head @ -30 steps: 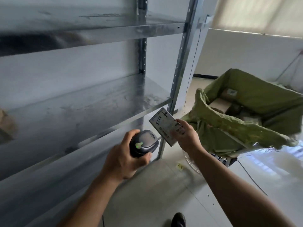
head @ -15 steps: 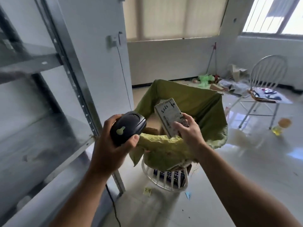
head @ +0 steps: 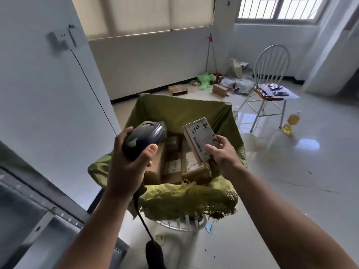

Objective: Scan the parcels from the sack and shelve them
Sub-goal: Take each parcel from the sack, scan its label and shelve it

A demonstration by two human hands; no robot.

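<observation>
My left hand [head: 130,164] grips a black barcode scanner [head: 142,138], its cable hanging down toward the floor. My right hand [head: 223,154] holds a small cardboard parcel [head: 200,138] with a white label and handwritten numbers, tilted up to the right of the scanner. Both hover over the open green sack [head: 182,111], which sits on a white stool and holds several brown parcels [head: 174,164]. A corner of the metal shelf [head: 38,210] shows at the lower left.
A white wall [head: 48,94] with a socket and cable stands at the left. A white chair [head: 270,78] with papers is at the back right, a yellow bottle [head: 291,121] beside it. Boxes and green bags litter the floor by the far wall.
My view has swung right and down, from the shelf to the sack. Both hands, with scanner and parcel, now hang over the sack's opening.
</observation>
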